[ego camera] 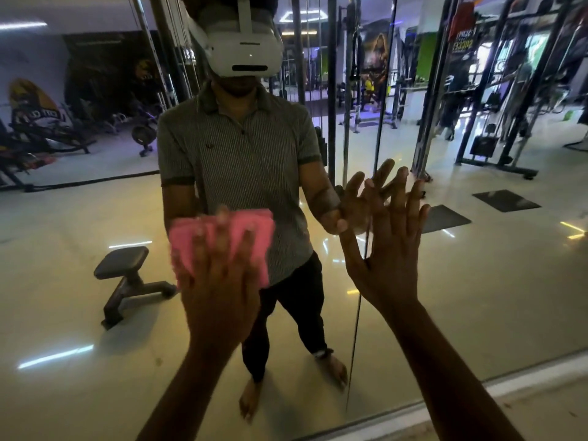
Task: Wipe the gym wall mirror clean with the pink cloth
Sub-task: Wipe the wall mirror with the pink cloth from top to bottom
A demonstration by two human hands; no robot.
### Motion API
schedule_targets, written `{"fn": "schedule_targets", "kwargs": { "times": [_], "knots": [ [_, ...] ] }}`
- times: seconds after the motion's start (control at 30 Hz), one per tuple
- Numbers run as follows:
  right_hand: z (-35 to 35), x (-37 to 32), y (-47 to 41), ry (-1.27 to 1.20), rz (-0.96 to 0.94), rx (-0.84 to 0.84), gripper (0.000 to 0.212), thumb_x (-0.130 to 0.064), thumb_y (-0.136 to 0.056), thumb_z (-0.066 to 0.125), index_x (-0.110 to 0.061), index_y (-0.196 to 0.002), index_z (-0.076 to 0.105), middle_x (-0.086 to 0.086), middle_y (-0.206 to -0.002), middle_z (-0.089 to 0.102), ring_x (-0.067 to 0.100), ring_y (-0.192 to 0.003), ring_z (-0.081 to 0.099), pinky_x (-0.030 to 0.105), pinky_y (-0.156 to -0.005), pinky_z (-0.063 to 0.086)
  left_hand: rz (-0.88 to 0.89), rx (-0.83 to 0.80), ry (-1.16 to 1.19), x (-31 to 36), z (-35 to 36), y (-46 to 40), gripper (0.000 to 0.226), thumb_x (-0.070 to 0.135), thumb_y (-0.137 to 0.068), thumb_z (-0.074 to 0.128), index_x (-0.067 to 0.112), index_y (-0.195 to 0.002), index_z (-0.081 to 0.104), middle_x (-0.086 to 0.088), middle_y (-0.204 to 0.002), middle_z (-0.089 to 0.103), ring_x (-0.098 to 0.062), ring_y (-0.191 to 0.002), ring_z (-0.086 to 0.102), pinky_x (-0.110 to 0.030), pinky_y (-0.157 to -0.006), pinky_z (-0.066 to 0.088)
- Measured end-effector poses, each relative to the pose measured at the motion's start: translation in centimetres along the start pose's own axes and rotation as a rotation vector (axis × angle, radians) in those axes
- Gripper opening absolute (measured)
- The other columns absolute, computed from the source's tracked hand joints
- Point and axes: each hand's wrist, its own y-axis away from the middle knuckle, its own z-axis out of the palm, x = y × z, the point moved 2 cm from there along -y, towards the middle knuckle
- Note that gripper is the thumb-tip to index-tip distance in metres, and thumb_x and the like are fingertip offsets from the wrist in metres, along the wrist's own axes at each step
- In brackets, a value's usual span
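Pink cloth (222, 246) lies flat against the mirror (477, 281) under the left hand's (219, 281) straight pressing fingers, while at three o'clock the right hand (391, 249) rests open-palmed, fingers spread, on the glass

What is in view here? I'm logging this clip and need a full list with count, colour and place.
mirror: one, wall-sized, fills the view, vertical seam right of centre
pink cloth: one, pink, flat against the mirror, left of centre
bench: one, black, reflected at lower left
gym machines: several, dark, reflected along the back
floor mats: two, dark, reflected at right
headset: one, white, reflected at top centre
left hand: one, fingers spread, presses the cloth to the glass
right hand: one, open, palm flat against the mirror, right of the cloth
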Motion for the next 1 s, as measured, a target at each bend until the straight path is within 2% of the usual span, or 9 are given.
{"fn": "schedule_targets", "kwargs": {
  "times": [0.13, 0.23, 0.3, 0.4, 0.5, 0.73, 0.83, 0.93, 1.0],
  "knots": [
    [-0.7, 1.8, -0.2, -0.007, 0.020, -0.023, 0.077, -0.047, -0.110, 0.063, -0.016, -0.173, 0.030, 0.019, -0.183, 0.002, 0.037, -0.170, -0.006, 0.071, -0.132, 0.007, -0.264, 0.244, 0.085, 3.2, -1.5, -6.8, 0.062, 0.048, -0.117, 0.029, 0.022, -0.173, 0.018, -0.017, -0.181, 0.007, -0.046, -0.166, 0.004, -0.070, -0.131, -0.003],
    [-1.1, 3.4, -0.1, -0.042, 0.029, -0.038, 0.078, -0.042, -0.110, 0.064, -0.010, -0.172, 0.029, 0.020, -0.183, 0.002, 0.038, -0.170, -0.007, 0.068, -0.134, 0.004, 0.156, 0.123, 0.033, 8.2, 2.2, -4.4, 0.063, 0.043, -0.116, 0.037, 0.027, -0.172, 0.014, -0.007, -0.182, -0.006, -0.037, -0.168, -0.005, -0.062, -0.132, -0.012],
    [-1.7, 4.7, -0.1, -0.060, 0.022, -0.058, 0.080, -0.044, -0.110, 0.063, -0.009, -0.173, 0.027, 0.020, -0.183, 0.002, 0.039, -0.170, -0.006, 0.067, -0.134, 0.003, 0.224, -0.010, -0.009, 8.2, 4.7, -0.3, 0.067, 0.045, -0.113, 0.040, 0.032, -0.172, 0.011, -0.004, -0.183, -0.007, -0.036, -0.168, -0.005, -0.065, -0.131, -0.009],
    [-2.7, 7.4, -0.4, -0.060, 0.016, -0.069, 0.081, -0.040, -0.110, 0.066, -0.010, -0.173, 0.025, 0.017, -0.183, 0.001, 0.039, -0.170, -0.006, 0.068, -0.134, 0.004, -0.062, 0.053, -0.031, 6.7, 3.5, -0.6, 0.062, 0.047, -0.118, 0.029, 0.024, -0.173, 0.014, -0.020, -0.180, 0.005, -0.047, -0.166, 0.008, -0.080, -0.125, 0.013],
    [-3.7, 9.8, -1.0, -0.081, 0.032, -0.077, 0.081, -0.037, -0.109, 0.068, -0.010, -0.173, 0.026, 0.016, -0.184, 0.003, 0.038, -0.170, -0.006, 0.070, -0.133, 0.006, -0.334, 0.240, 0.055, 8.1, 1.6, -6.6, 0.062, 0.049, -0.118, 0.026, 0.020, -0.171, 0.017, -0.028, -0.177, 0.013, -0.054, -0.163, 0.010, -0.078, -0.127, 0.010],
    [-4.4, 11.9, -2.8, -0.040, -0.024, -0.067, 0.077, -0.048, -0.110, 0.060, -0.016, -0.173, 0.028, 0.021, -0.182, 0.004, 0.044, -0.169, -0.005, 0.070, -0.134, 0.002, 0.093, -0.031, -0.014, 14.5, 6.0, -3.1, 0.065, 0.052, -0.117, 0.026, 0.033, -0.174, 0.003, -0.009, -0.182, -0.003, -0.042, -0.167, -0.004, -0.078, -0.127, 0.003],
    [-4.0, 12.8, -3.0, -0.013, -0.061, -0.079, 0.076, -0.051, -0.111, 0.057, -0.014, -0.172, 0.029, 0.022, -0.182, 0.008, 0.046, -0.168, -0.003, 0.074, -0.131, 0.006, -0.091, 0.006, 0.003, 12.9, 4.7, -2.7, 0.060, 0.046, -0.118, 0.028, 0.022, -0.173, 0.023, -0.020, -0.180, 0.005, -0.048, -0.166, 0.003, -0.078, -0.128, 0.004],
    [-3.9, 12.8, -3.0, -0.005, -0.049, -0.074, 0.075, -0.049, -0.110, 0.059, -0.013, -0.171, 0.033, 0.022, -0.181, 0.010, 0.046, -0.169, -0.002, 0.075, -0.130, 0.008, -0.330, 0.211, 0.120, 14.1, 2.9, -8.7, 0.061, 0.045, -0.117, 0.026, 0.019, -0.172, 0.017, -0.026, -0.178, 0.008, -0.051, -0.165, 0.005, -0.076, -0.128, 0.004],
    [-4.1, 12.7, -2.9, -0.008, -0.048, -0.083, 0.074, -0.048, -0.110, 0.059, -0.014, -0.171, 0.034, 0.020, -0.182, 0.008, 0.043, -0.169, -0.004, 0.073, -0.131, 0.006, -0.273, 0.251, 0.101, 16.6, 3.0, -11.3, 0.062, 0.049, -0.117, 0.028, 0.022, -0.172, 0.016, -0.021, -0.179, 0.010, -0.050, -0.164, 0.005, -0.076, -0.128, 0.001]
  ]
}}
